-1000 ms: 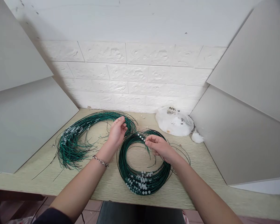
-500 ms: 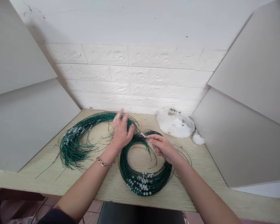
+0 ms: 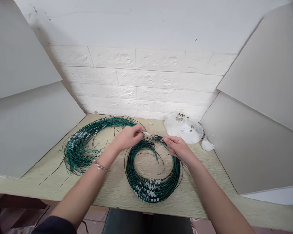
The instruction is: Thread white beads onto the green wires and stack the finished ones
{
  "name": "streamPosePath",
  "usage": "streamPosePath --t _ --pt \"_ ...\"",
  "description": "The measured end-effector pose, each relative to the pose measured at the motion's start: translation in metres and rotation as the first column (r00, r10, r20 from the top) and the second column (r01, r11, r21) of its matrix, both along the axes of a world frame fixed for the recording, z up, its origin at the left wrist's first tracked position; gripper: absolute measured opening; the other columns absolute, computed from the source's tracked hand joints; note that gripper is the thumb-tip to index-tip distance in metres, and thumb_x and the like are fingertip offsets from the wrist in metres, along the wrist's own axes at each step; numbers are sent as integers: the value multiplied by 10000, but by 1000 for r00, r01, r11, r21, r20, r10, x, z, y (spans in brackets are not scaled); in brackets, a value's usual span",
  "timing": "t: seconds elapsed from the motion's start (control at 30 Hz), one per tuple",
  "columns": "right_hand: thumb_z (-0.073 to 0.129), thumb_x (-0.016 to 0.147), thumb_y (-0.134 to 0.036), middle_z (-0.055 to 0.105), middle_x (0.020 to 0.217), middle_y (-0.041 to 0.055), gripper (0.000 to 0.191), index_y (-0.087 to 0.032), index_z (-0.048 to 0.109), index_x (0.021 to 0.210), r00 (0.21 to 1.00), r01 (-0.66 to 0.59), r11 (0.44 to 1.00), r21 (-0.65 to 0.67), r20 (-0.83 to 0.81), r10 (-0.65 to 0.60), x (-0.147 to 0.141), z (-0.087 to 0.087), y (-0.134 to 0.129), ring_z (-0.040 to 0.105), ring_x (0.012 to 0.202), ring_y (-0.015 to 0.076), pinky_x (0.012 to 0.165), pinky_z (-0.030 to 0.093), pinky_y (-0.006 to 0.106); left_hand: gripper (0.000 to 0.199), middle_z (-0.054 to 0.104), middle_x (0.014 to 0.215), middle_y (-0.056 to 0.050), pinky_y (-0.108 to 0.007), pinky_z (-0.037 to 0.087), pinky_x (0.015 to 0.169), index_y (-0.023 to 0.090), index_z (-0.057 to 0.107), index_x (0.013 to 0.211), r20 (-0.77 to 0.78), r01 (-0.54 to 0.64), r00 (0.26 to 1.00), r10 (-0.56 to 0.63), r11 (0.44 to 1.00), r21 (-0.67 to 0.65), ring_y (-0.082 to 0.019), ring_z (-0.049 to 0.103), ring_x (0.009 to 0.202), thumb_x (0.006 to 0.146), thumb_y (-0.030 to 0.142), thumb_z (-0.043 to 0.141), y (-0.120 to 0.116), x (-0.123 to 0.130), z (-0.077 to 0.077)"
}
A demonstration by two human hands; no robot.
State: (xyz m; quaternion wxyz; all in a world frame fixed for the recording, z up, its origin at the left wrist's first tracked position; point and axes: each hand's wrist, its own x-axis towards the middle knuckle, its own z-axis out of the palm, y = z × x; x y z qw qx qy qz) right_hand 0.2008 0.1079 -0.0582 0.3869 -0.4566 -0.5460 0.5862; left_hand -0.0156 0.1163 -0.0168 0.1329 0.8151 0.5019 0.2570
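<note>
Small white beads (image 3: 146,133) sit in a short row on a thin dark wire between my two hands. My left hand (image 3: 130,137) is closed in a pinch just left of these beads, on the wire's end. To the right, my right hand (image 3: 177,148) pinches the same wire, its thumb against the forefinger. Below both hands lies a round coil of green wires (image 3: 132,174), with several clear white beads (image 3: 151,188) bunched at its near side. A second, looser bundle of green wires (image 3: 75,157) curves behind and left of my left hand, also carrying pale beads.
A clear plastic bag of white material (image 3: 184,131) rests at the back right, beside a smaller white bundle (image 3: 207,144). Grey panels (image 3: 39,130) (image 3: 254,139) flank the wooden table (image 3: 107,191), and a white brick-patterned wall (image 3: 136,78) stands behind.
My left hand has come down and right from over the loose bundle, and its spread fingers have closed at the beaded wire. My right hand has shifted slightly right.
</note>
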Motion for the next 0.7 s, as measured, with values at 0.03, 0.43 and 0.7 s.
streamPosePath --t 0.03,0.43,0.7 --pt "549 665 -472 383 443 -67 354 -151 591 806 998 17 998 60 67 -21 3 1 2 279 350 39 344 211 182 141 360 485 34 -200 237 424 163 422 579 98 29 995 -19 994 -104 -74 322 431 702 229 404 1 -9 9" --pt "442 782 -334 655 868 40 245 -205 645 829 805 50 642 765 350 -480 18 -11 16 590 803 180 738 441 304 174 69 466 69 -146 96 303 172 406 586 750 64 547 370 875 -479 -38 59 355 730 256 456 -24 -150 63" --pt "424 792 -350 646 906 56 283 -180 641 858 834 36 682 731 354 -424 13 -9 19 577 862 178 794 425 307 112 26 506 59 -138 45 359 176 422 687 787 -66 381 485 863 -501 -41 2 408 787 218 393 -55 -162 45"
